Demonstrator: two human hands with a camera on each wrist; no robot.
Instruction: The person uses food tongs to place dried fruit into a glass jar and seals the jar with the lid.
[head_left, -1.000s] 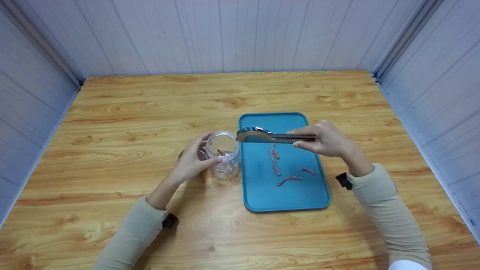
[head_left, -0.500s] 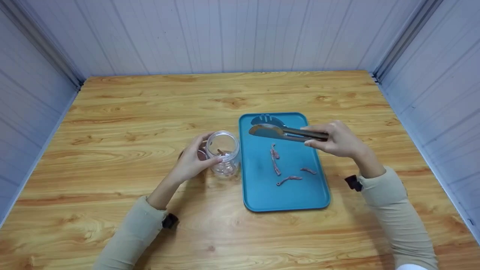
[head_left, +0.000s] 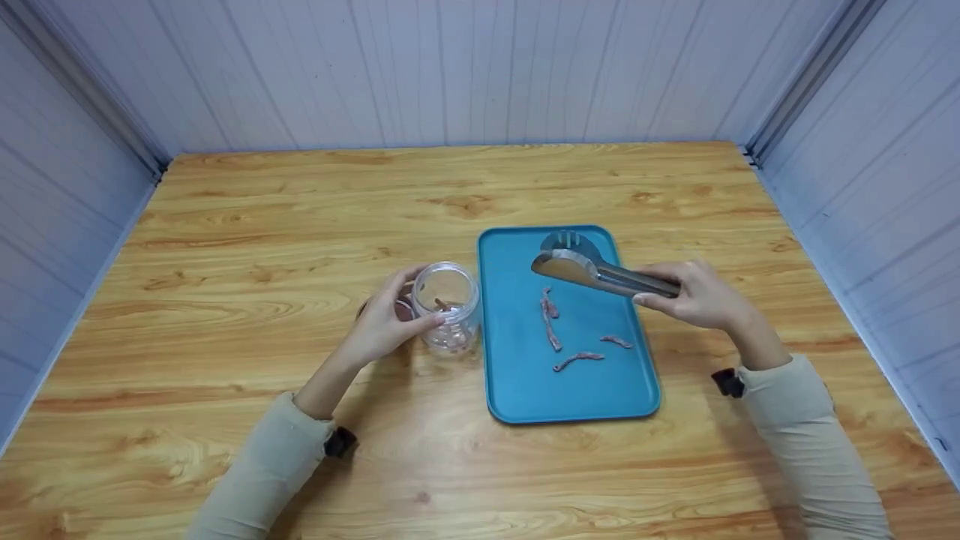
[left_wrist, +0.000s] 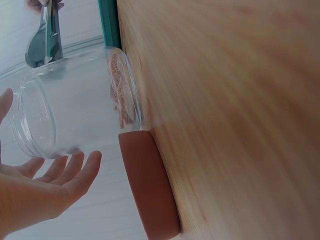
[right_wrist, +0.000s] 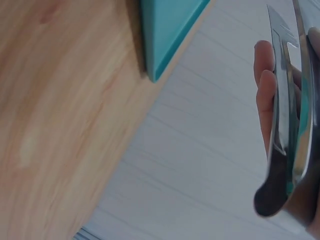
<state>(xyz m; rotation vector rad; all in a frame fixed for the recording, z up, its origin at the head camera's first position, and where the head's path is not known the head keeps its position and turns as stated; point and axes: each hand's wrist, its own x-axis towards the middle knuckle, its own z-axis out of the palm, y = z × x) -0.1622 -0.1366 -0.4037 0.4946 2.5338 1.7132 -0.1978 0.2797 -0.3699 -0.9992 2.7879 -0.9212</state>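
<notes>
My left hand [head_left: 381,324] holds a clear open jar [head_left: 448,334] near its rim, thumb on the near side and fingers on the far side. Reddish strips of dried meat [left_wrist: 120,92] lie on the jar's bottom in the left wrist view. Over the blue tray [head_left: 570,397], my right hand [head_left: 694,296] grips metal tongs [head_left: 600,274] by the handle; their two heads stand apart with nothing between them. Below the tongs, a longer strip [head_left: 551,322], a curved strip [head_left: 577,360] and a short strip [head_left: 616,342] lie on the tray.
A reddish-brown lid [left_wrist: 150,185] lies on the wooden table [head_left: 262,225] beside the jar, mostly behind my left hand in the head view. The tray stands just right of the jar. Pale panel walls [head_left: 480,75] enclose the table's back and sides.
My right hand has drawn the tongs from beside the jar's mouth rightward over the tray, and their heads have spread apart. The left hand and jar have stayed put.
</notes>
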